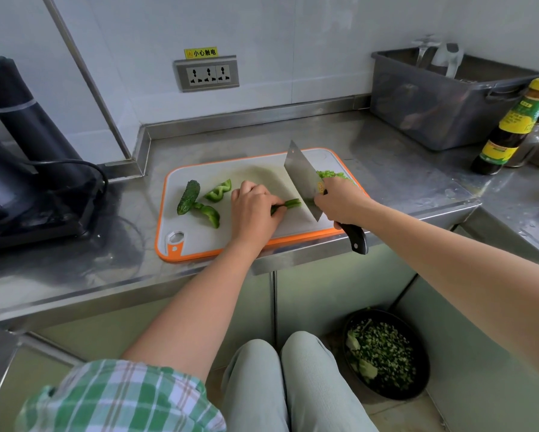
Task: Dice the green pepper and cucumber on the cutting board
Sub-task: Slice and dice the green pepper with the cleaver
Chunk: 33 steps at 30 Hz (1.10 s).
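Note:
A white cutting board (199, 241) with an orange rim lies on the steel counter. On its left lie a cucumber piece (187, 197) and two green pepper pieces (218, 190) (209, 214). My left hand (253, 210) pinches a bundle of green pepper strips (290, 204) against the board. My right hand (343, 203) grips the black handle of a cleaver (302, 179), whose blade stands just right of the strips. A pile of diced pepper (332, 175) lies behind my right hand, partly hidden.
A dark sauce bottle (511, 127) and a grey plastic bin (442, 98) stand at the right back. A black appliance with a cord (28, 169) sits left of the board. A wall socket (206, 73) is behind. A black bowl of chopped greens (386, 353) rests on the floor.

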### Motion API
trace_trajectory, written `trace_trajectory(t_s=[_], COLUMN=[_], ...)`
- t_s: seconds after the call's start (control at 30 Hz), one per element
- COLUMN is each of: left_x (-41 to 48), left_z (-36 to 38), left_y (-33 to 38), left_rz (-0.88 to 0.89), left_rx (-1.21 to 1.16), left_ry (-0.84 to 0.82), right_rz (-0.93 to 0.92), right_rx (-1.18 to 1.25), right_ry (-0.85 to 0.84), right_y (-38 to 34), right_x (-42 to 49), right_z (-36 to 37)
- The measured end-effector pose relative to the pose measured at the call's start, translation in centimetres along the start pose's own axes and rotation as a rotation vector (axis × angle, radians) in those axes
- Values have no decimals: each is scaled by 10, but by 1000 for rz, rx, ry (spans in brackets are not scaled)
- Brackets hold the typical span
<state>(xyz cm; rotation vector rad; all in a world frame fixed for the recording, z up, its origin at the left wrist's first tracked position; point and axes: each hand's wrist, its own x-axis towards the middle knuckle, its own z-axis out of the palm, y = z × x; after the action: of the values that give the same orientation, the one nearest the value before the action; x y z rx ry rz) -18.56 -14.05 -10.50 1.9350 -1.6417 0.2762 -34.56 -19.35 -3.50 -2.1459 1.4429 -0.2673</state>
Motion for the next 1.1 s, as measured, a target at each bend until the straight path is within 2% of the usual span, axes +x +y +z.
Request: trace_trajectory(t_s=[0.27,0.53,0.8,1.1], left_x=[1,0,0,1], left_z=[1,0,0,-1], left_y=[-1,0,0,0], left_rz=[-7,-20,-26,-41], left_rx=[-10,-12,-14,-12], left_ry=[18,6,7,-11], right_rz=[-4,14,14,16], right_rx=[-31,30,-36,58], right_ry=[-58,0,-70,29], right_y=[-4,-9,-11,-7], right_x=[-3,1,-1,1], right_z=[-1,4,0,7])
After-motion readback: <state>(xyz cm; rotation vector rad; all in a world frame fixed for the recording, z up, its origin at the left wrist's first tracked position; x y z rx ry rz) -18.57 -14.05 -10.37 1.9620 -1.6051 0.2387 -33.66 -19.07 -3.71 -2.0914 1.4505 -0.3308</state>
